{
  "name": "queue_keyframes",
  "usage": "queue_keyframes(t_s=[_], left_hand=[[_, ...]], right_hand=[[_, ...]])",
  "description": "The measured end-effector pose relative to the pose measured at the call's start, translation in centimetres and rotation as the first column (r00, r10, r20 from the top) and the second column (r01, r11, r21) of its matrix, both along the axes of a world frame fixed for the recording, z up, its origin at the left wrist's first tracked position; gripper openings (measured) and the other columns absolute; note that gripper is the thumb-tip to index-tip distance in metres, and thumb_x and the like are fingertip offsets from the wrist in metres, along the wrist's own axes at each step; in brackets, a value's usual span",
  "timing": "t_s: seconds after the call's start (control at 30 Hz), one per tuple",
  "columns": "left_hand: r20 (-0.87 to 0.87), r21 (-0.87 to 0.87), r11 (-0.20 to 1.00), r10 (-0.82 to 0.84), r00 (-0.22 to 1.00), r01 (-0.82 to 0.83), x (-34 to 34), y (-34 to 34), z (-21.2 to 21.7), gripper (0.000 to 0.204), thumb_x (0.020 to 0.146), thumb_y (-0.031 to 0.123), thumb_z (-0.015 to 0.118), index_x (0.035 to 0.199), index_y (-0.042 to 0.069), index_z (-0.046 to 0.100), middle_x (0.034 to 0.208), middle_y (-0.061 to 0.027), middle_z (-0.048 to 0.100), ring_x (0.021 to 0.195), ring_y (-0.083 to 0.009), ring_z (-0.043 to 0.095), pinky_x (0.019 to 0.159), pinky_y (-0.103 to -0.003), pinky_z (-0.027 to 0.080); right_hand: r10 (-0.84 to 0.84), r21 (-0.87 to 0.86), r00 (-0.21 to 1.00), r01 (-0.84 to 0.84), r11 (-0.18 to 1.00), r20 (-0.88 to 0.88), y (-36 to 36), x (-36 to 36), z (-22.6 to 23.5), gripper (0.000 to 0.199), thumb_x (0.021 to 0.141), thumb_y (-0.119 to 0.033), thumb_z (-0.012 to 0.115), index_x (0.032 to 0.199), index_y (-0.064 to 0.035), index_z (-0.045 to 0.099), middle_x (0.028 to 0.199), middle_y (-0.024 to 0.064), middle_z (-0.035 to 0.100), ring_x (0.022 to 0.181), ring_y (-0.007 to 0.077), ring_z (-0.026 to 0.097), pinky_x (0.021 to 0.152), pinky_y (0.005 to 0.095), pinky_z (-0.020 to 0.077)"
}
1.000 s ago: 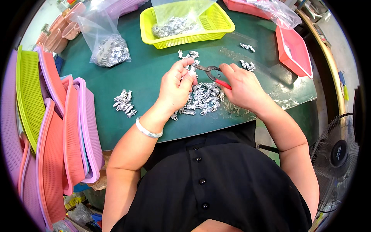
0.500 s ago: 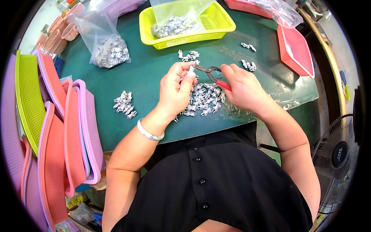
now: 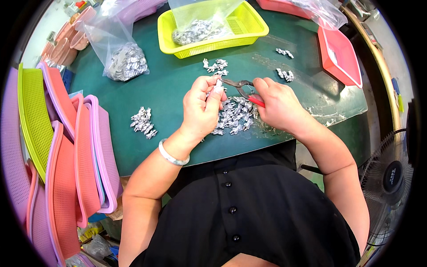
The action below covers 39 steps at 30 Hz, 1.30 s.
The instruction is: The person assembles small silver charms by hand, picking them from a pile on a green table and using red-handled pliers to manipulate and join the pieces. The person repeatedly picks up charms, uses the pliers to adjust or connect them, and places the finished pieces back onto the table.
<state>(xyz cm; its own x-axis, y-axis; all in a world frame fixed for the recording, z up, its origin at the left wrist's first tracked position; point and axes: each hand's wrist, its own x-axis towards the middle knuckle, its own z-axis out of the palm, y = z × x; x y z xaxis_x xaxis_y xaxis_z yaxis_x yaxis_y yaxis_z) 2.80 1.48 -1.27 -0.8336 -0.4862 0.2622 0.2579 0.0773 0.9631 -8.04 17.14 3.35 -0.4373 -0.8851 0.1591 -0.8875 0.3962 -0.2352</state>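
My left hand point(image 3: 202, 104) pinches a small silver metal figure point(image 3: 218, 83) between thumb and fingertips. In my right hand point(image 3: 280, 102) is a pair of pliers point(image 3: 240, 86) with red handles, its dark jaws reaching to the top of that figure. Below both hands lies a loose pile of similar silver figures point(image 3: 235, 113), partly covered by the left hand. Another heap of figures point(image 3: 143, 122) rests to the left of my left wrist. Just beyond the hands sits a smaller group point(image 3: 217, 65), and two little clusters point(image 3: 285, 74) lie farther right.
A yellow-green basket point(image 3: 213, 50) holding a bag of silver parts stands at the back. Left of it is a clear bag of parts point(image 3: 126, 62). A red tray point(image 3: 340, 58) sits at right, stacked baskets point(image 3: 62, 178) at left, a fan point(image 3: 391, 175) at lower right.
The pliers' handles look slightly differently angled, with the jaws still at the figure. Both hands stay almost in place; the whole view has shifted slightly.
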Motion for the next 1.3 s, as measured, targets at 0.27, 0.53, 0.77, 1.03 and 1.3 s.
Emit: queue_keyframes(t_s=[0.27, 0.53, 0.77, 1.03, 1.3], left_hand=[[0.066, 0.143, 0.987, -0.086, 0.994, 0.076, 0.2, 0.3, 0.5, 0.016, 0.087, 0.005, 0.048, 0.101, -0.001, 0.05, 0.07, -0.0014, 0.055, 0.055, -0.0036, 0.046, 0.05, -0.017, 0.04], [0.01, 0.173, 0.978, -0.118, 0.993, 0.114, 0.1, 0.1, 0.7, 0.022, 0.09, 0.012, 0.048, 0.11, 0.004, 0.048, 0.075, -0.0015, 0.054, 0.056, -0.002, 0.043, 0.047, -0.015, 0.037], [0.096, 0.263, 0.964, -0.074, 0.993, 0.047, -0.3, -0.2, 0.9, 0.018, 0.09, 0.011, 0.048, 0.106, 0.002, 0.051, 0.075, -0.0031, 0.057, 0.058, -0.0038, 0.048, 0.048, -0.017, 0.04], [0.09, 0.256, 0.966, -0.066, 0.994, 0.041, -0.1, -0.3, 0.7, 0.017, 0.089, 0.01, 0.049, 0.103, 0.001, 0.051, 0.075, -0.0031, 0.056, 0.056, -0.0039, 0.049, 0.046, -0.017, 0.041], [0.073, 0.438, 0.887, -0.198, 0.978, 0.147, 0.0, -0.4, 1.4, 0.021, 0.091, 0.017, 0.046, 0.105, 0.001, 0.051, 0.077, -0.0046, 0.058, 0.055, -0.0049, 0.046, 0.045, -0.016, 0.037]], right_hand=[[0.037, -0.011, 0.991, -0.036, 0.999, 0.127, 0.6, -0.9, -0.5, 0.018, 0.069, -0.006, 0.056, 0.085, 0.0, 0.049, 0.076, 0.0183, 0.055, 0.069, 0.0368, 0.057, 0.061, 0.043, 0.0458], [0.001, -0.003, 0.921, 0.0, 1.0, 0.39, 0.3, -1.9, 1.2, 0.017, 0.076, -0.011, 0.056, 0.088, 0.0006, 0.052, 0.077, 0.0206, 0.057, 0.074, 0.0388, 0.054, 0.063, 0.0426, 0.0433], [0.076, -0.087, 0.995, -0.069, 0.994, 0.07, 0.9, -1.1, 0.8, 0.036, 0.071, -0.008, 0.061, 0.103, 0.0, 0.048, 0.082, 0.0146, 0.053, 0.077, 0.0332, 0.055, 0.065, 0.0383, 0.0435], [0.011, -0.1, 0.999, -0.008, 0.995, 0.03, 0.1, -0.3, 0.0, 0.037, 0.07, -0.01, 0.063, 0.102, -0.0006, 0.047, 0.086, 0.0161, 0.053, 0.08, 0.0341, 0.055, 0.068, 0.0395, 0.0447], [-0.002, -0.052, 0.996, -0.003, 0.999, -0.089, -0.1, -0.9, -0.1, 0.027, 0.068, -0.008, 0.061, 0.092, -0.0007, 0.048, 0.079, 0.0139, 0.053, 0.074, 0.0301, 0.057, 0.064, 0.0371, 0.0465]])
